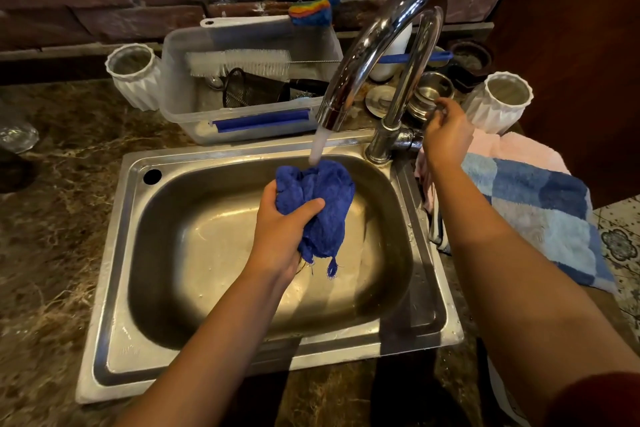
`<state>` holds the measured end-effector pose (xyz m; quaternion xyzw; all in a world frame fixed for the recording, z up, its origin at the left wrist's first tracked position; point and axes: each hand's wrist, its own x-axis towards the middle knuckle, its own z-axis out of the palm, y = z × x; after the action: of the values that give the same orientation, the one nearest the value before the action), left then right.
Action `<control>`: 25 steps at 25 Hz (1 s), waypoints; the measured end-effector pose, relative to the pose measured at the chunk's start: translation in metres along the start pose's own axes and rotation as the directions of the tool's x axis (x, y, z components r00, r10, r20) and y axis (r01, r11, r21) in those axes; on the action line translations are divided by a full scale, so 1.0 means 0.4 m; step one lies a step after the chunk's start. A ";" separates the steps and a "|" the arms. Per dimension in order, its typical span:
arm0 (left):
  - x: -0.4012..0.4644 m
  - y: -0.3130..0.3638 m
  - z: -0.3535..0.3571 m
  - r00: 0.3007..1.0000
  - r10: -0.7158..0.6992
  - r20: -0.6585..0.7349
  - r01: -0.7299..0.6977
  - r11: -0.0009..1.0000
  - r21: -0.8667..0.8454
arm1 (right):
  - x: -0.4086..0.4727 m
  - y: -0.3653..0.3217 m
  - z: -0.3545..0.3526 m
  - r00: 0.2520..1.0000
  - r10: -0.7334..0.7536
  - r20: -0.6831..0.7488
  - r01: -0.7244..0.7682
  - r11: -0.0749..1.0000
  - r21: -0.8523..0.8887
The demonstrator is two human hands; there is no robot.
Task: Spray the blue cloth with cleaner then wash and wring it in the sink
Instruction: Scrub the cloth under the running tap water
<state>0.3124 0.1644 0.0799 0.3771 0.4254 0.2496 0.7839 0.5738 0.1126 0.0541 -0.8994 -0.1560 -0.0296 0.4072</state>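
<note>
My left hand (282, 229) grips the bunched blue cloth (325, 204) over the middle of the steel sink (114, 305). Water streams from the chrome tap (374, 45) onto the top of the cloth. The cloth's frayed lower corners hang below my fist. My right hand (446, 135) is closed around the tap's side handle, to the right of the tap's base. No spray bottle of cleaner is clearly in view.
A clear plastic tub (180, 80) with brushes stands behind the sink. White ribbed vases sit at the left (133, 80) and right (498, 100). Steel bowls (434, 90) lie behind the tap. A pink and blue checked towel (540, 204) covers the counter on the right.
</note>
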 end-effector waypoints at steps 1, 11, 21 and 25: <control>-0.001 -0.001 0.000 1.000 -0.003 -0.002 0.003 1.000 0.001 | -0.001 0.000 0.000 1.000 0.007 0.002 -0.007 1.000 0.010; -0.007 -0.008 -0.016 0.999 -0.031 -0.042 0.031 0.999 -0.005 | 0.001 -0.007 -0.011 0.979 0.199 0.041 -0.203 0.966 0.158; -0.017 -0.030 -0.043 0.996 0.048 -0.076 -0.043 0.997 0.064 | -0.448 -0.159 -0.019 0.604 0.093 0.792 -0.460 0.852 0.251; -0.029 -0.024 -0.071 0.997 0.021 -0.069 -0.020 1.000 0.011 | -0.455 -0.172 -0.015 0.668 0.018 0.744 -0.386 0.864 0.325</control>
<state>0.2828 0.1612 0.0678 0.3766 0.4493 0.2684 0.7644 0.3803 0.1041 0.0751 -0.7275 -0.2011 0.4089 0.5129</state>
